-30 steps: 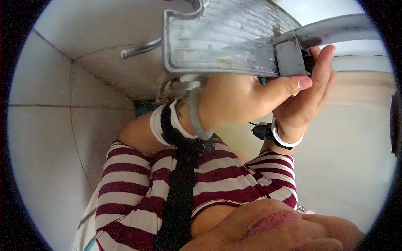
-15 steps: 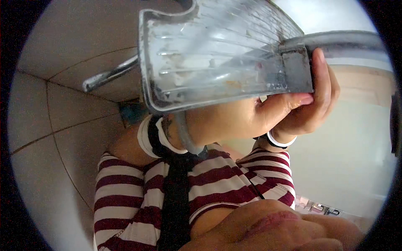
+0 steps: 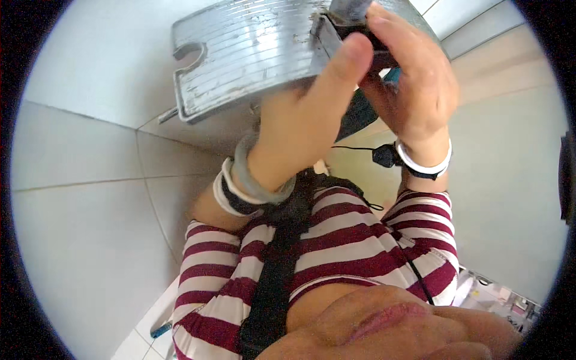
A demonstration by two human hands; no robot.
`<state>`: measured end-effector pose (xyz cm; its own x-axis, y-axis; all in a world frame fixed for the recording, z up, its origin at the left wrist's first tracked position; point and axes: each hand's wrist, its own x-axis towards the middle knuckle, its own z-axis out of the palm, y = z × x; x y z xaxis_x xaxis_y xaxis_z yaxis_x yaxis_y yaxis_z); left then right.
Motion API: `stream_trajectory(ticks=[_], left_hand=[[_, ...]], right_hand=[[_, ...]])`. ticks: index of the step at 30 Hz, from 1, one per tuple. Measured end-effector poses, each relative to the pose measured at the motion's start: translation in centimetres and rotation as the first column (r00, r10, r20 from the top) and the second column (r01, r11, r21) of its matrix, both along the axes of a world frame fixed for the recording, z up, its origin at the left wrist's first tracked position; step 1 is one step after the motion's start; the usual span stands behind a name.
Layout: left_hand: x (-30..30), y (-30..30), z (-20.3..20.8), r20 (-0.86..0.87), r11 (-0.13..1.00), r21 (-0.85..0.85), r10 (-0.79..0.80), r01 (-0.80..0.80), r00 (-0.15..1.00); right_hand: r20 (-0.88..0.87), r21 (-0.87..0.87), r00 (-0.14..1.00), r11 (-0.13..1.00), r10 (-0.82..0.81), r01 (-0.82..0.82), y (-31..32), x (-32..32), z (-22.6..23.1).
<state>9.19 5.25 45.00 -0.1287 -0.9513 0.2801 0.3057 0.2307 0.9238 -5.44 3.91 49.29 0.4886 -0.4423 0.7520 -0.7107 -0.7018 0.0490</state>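
A clear, ribbed plastic panel with dirt along its edges and a rounded notch on its left side is held up at the top of the view. My left hand reaches up under its near edge, thumb pressed against a raised bracket on the panel; its other fingers are hidden beneath. To the right, my right hand curls around the bracket end, where a grey tube meets the panel. The right fingertips are partly hidden.
Pale tiled wall runs close along my left side. A thin rod end sticks out beyond the panel's left corner. A black strap crosses my striped shirt. A dark cord with a black plug-like piece hangs near my right wrist.
The panel has tilted and turned, its notch now facing left. My left hand has risen, its thumb now on the bracket. My right hand has shifted and turned its back into view.
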Motion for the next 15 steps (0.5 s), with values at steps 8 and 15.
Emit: stream_trajectory(ticks=[8, 15], left_hand=[[1.3, -2.2, -4.3, 0.353, 0.722, -0.671, 0.512, -0.169, 0.784], [1.5, -4.6, -3.1, 0.12, 0.959, -0.185, 0.238, -0.214, 0.964]], right_hand=[[0.014, -0.368, 0.994, 0.925, 0.109, -0.096, -2.9, 0.5, -2.7], [0.079, -0.56, 0.997, 0.826, -0.023, 0.063, -3.6, 1.0, -2.7]])
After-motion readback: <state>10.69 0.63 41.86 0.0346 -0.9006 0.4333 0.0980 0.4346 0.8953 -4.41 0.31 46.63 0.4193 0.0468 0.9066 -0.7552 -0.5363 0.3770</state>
